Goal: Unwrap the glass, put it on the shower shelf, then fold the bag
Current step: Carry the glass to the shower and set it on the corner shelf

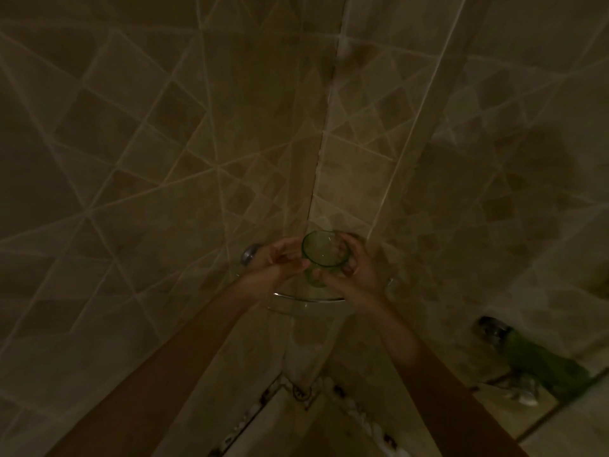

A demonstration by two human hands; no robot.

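Note:
A green-tinted drinking glass (324, 250) stands upright, mouth up, in the tiled shower corner over the clear glass corner shelf (306, 300). My right hand (354, 273) wraps its right side, fingers curled on the wall of the glass. My left hand (280, 262) is at its left side, fingertips touching or nearly touching the glass near its lower part. No wrapping is on the glass. I cannot tell whether the base rests on the shelf. The bag is not clearly in view.
Beige tiled walls meet in a corner behind the glass. A chrome shelf bracket (248, 253) sits on the left wall by my left hand. A dark green object (540, 357) and a chrome fitting (492, 331) lie at the lower right. The scene is very dim.

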